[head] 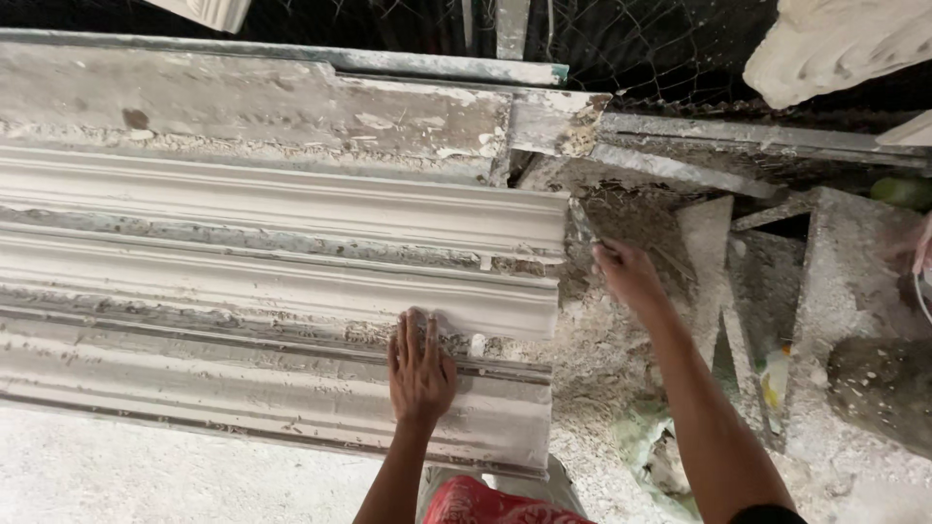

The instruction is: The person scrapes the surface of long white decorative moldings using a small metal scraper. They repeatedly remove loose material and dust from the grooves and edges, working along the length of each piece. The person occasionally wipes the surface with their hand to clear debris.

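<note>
Moulding (272, 291) fills the frame's left and centre. Left hand (420, 369) lies flat, fingers spread, near its right end. Right hand (629, 274), beyond that edge over rubble, apparently pinches a blade (581, 221).

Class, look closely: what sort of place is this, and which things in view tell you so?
Probably a plaster moulding workshop. Long white cornice mouldings lie side by side on a plaster-caked bench, crumbs of plaster debris litter the ground, and the left hand presses flat on one moulding while the right hand holds a thin tool.
</note>
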